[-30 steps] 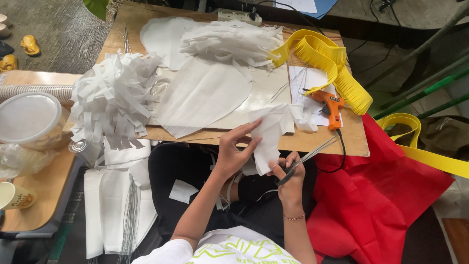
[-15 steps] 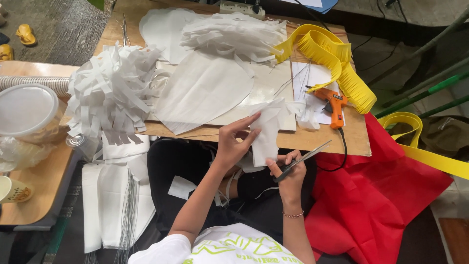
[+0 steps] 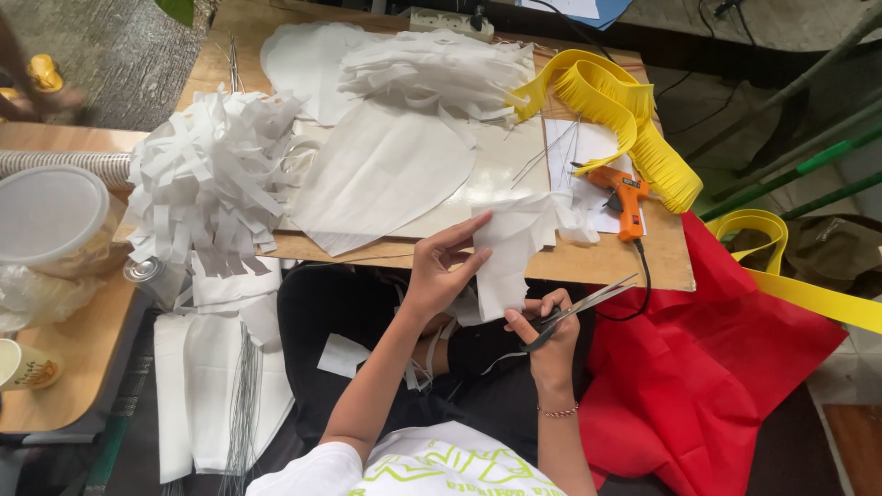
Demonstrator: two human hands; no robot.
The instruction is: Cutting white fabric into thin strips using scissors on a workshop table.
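My left hand (image 3: 439, 268) pinches a piece of white fabric (image 3: 507, 250) by its left edge, just in front of the wooden table's near edge (image 3: 588, 266). My right hand (image 3: 547, 332) grips a pair of scissors (image 3: 581, 309) whose blades point right and slightly up, below the fabric's lower right corner. The blades are nearly closed and lie beside the fabric, not through it. The fabric hangs upright between both hands, above my lap.
On the table lie a pile of fringed white strips (image 3: 209, 179), large white cut shapes (image 3: 386, 174), yellow fringe ribbon (image 3: 611, 106) and an orange glue gun (image 3: 625, 197). Red fabric (image 3: 707, 367) drapes at right. A side table at left holds a plastic tub (image 3: 50, 216).
Both hands and the white fabric have stayed near the table's edge, the fabric shifting slightly. The scissors remain in my right hand, beside the fabric.
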